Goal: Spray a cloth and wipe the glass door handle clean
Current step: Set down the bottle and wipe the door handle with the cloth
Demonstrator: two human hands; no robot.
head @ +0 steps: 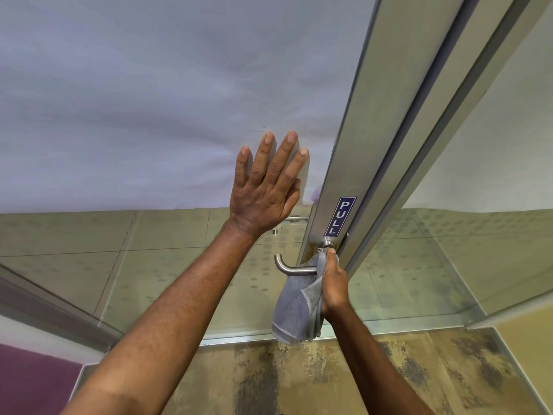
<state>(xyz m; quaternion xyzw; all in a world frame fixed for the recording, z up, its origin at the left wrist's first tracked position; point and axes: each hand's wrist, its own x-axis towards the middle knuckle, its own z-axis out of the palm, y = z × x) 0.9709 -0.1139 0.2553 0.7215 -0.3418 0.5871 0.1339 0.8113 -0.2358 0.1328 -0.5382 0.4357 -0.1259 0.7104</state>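
Observation:
A brushed-metal lever handle [288, 266] sticks out to the left from the aluminium door stile [353, 163], just below a blue PULL sticker [339, 217]. My right hand [333, 283] grips a grey cloth [296, 307] and presses it around the base of the handle, next to the round spindle [328, 243]. Most of the cloth hangs loose below the handle. My left hand [266, 187] lies flat with fingers spread on the frosted glass door [149, 100], above and left of the handle. No spray bottle is in view.
The lower strip of the glass is clear and shows tiled floor beyond. A second frame post [449, 121] runs beside the stile on the right. A metal threshold [239, 339] lies at the door's foot, with mottled yellow flooring [329, 378] before it.

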